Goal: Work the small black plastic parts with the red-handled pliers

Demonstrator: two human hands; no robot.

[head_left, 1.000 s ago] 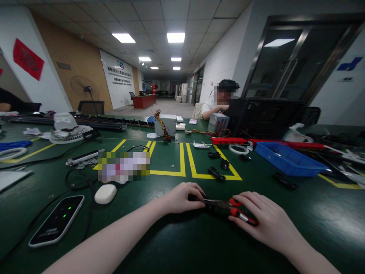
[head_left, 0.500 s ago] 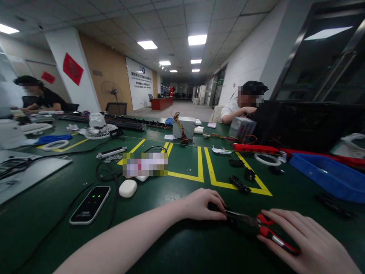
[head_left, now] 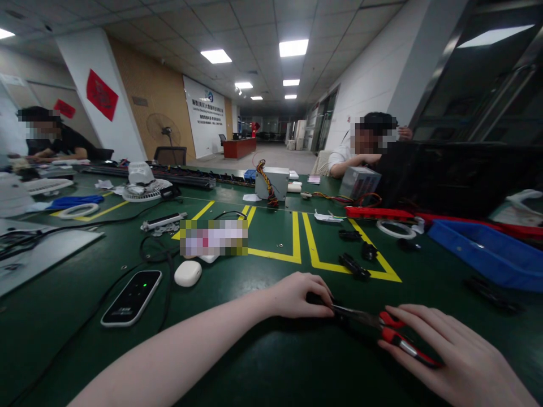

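In my right hand I grip long-nose pliers with red and black handles; their metal jaws point left. My left hand is closed around a small black part, mostly hidden by the fingers. The tips of the pliers reach this part beside my left fingertips, though I cannot tell whether they clamp it. Several black plastic pieces lie beyond, around the yellow tape lines.
A blue tray stands at the right, near a white ring. At left lie a black device, a white case and cables. Farther back are a power supply and a fan. Two people sit beyond.
The whole view has shifted slightly, with the table things sitting a little higher and farther left. Both hands keep their grips. The person at right now has a hand raised near the head.
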